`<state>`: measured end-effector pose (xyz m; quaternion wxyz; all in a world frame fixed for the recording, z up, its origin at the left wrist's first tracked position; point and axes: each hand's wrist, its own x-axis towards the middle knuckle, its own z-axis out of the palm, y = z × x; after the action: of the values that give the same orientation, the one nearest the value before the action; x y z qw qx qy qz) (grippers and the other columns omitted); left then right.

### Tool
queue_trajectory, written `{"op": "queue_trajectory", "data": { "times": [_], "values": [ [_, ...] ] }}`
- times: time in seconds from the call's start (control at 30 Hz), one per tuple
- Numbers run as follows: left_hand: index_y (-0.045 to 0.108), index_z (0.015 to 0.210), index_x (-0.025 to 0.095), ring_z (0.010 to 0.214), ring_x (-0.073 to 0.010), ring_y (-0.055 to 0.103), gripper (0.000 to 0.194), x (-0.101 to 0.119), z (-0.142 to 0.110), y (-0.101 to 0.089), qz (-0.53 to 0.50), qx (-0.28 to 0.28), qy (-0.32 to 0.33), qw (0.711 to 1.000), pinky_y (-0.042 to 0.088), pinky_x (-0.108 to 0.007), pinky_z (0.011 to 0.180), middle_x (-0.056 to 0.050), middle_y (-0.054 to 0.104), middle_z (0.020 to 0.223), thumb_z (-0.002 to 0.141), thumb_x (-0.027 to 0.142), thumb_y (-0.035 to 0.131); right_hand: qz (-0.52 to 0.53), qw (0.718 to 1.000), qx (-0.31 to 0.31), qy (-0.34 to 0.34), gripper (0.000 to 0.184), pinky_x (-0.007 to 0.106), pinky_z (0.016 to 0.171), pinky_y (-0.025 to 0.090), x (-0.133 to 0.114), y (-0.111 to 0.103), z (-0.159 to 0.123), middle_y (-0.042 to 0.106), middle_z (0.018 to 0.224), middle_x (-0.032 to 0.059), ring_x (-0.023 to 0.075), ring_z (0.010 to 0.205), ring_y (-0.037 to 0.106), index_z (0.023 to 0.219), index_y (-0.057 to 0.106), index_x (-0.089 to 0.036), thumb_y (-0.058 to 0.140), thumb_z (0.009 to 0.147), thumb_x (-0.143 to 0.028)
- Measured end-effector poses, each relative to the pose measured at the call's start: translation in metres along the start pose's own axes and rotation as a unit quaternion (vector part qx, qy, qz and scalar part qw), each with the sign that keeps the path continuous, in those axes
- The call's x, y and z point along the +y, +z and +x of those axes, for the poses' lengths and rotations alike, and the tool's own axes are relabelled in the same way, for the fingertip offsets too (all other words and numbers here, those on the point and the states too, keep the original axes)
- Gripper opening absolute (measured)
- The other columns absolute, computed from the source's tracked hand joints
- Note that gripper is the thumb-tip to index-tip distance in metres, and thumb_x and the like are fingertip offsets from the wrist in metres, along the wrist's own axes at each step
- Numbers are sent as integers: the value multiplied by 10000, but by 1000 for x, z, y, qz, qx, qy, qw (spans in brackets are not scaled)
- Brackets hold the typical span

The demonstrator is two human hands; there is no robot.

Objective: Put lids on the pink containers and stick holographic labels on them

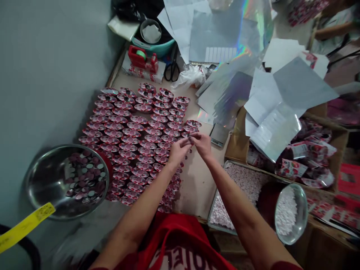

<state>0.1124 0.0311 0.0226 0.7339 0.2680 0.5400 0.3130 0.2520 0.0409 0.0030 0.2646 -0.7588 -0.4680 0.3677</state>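
My left hand (pixel 179 149) and my right hand (pixel 201 144) meet at the right edge of the rows of small red-and-pink packets (pixel 132 126). Both hands have their fingers pinched together, and their fingertips nearly touch. Whatever lies between them is too small to make out. The packets stand upright in close rows with oval tops. Most tops show a pink round centre, while several at the far end show a dark opening. Left of the rows, a steel bowl (pixel 42 180) holds many small round discs (pixel 86 174), some pinkish and some silvery.
A small scale (pixel 219 135) lies right of my hands. Nearer are a tray of pale pink pellets (pixel 222 212) and a tilted container (pixel 302 213) of pellets. A carton (pixel 237 144) holds red printed pouches. Scissors (pixel 171 71), a red tape dispenser (pixel 143 59) and silvery sheets (pixel 219 33) lie behind.
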Motion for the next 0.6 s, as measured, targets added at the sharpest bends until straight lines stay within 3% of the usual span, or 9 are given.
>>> {"op": "queue_trajectory", "data": {
  "times": [0.1, 0.17, 0.23, 0.3, 0.33, 0.4, 0.47, 0.53, 0.6],
  "values": [
    [785, 1082, 194, 955, -218, 746, 276, 10, -39, -27, 101, 37, 72, 992, 592, -346, 898, -93, 796, 1048, 811, 149, 760, -172, 984, -18, -31, 212, 322, 842, 510, -1, -3, 22, 804, 1010, 90, 232, 915, 717, 907, 823, -204, 638, 808, -239],
    [768, 1109, 228, 991, -225, 733, 229, 21, -77, -72, 197, 122, 154, 961, 583, -362, 935, -91, 778, 1086, 884, 222, 728, -257, 965, -41, -38, 199, 314, 766, 477, -1, -3, 31, 793, 1030, 104, 234, 889, 709, 916, 817, -212, 640, 840, -264],
    [737, 1113, 252, 1016, -234, 703, 190, 35, -120, -138, 321, 258, 223, 883, 564, -385, 975, -86, 752, 1089, 944, 328, 693, -324, 944, -65, -20, 174, 324, 697, 438, 3, 0, 39, 779, 936, 113, 245, 824, 701, 898, 799, -221, 669, 847, -325],
    [691, 1077, 238, 999, -250, 675, 190, 47, -161, -215, 424, 404, 227, 778, 552, -418, 984, -89, 717, 1040, 979, 394, 644, -358, 930, -79, 27, 189, 348, 649, 412, 8, 4, 51, 748, 829, 114, 272, 761, 691, 860, 774, -235, 738, 800, -411],
    [672, 1101, 222, 1011, -268, 666, 229, 50, -178, -253, 470, 445, 210, 733, 542, -446, 999, -100, 706, 1035, 974, 411, 648, -360, 928, -95, 35, 218, 358, 631, 405, 10, 5, 57, 732, 791, 106, 283, 737, 683, 836, 759, -247, 765, 777, -457],
    [635, 1231, 176, 1144, -336, 639, 447, 50, -195, -321, 546, 456, 175, 681, 502, -516, 1067, -167, 690, 1161, 902, 461, 738, -363, 924, -110, 48, 275, 371, 614, 403, 10, 5, 66, 704, 733, 88, 301, 708, 668, 774, 711, -263, 807, 724, -516],
    [571, 1392, 166, 1366, -391, 529, 666, 40, -186, -367, 606, 397, 146, 674, 426, -558, 1160, -234, 582, 1436, 857, 500, 782, -368, 922, -113, 44, 311, 378, 613, 409, 7, 2, 69, 692, 712, 77, 312, 708, 662, 726, 665, -273, 831, 684, -533],
    [530, 1485, 195, 1474, -437, 417, 729, 28, -161, -386, 640, 346, 121, 676, 362, -619, 1190, -244, 462, 1582, 873, 520, 757, -374, 921, -104, 34, 307, 382, 617, 417, 2, 0, 67, 701, 732, 80, 318, 723, 664, 716, 650, -275, 840, 666, -511],
    [533, 1510, 229, 1507, -457, 363, 661, 17, -132, -386, 653, 316, 124, 677, 336, -659, 1185, -227, 425, 1624, 926, 500, 687, -378, 921, -93, 29, 279, 380, 624, 424, -3, 2, 62, 720, 776, 83, 317, 744, 673, 744, 663, -273, 830, 676, -487]
  ]
}}
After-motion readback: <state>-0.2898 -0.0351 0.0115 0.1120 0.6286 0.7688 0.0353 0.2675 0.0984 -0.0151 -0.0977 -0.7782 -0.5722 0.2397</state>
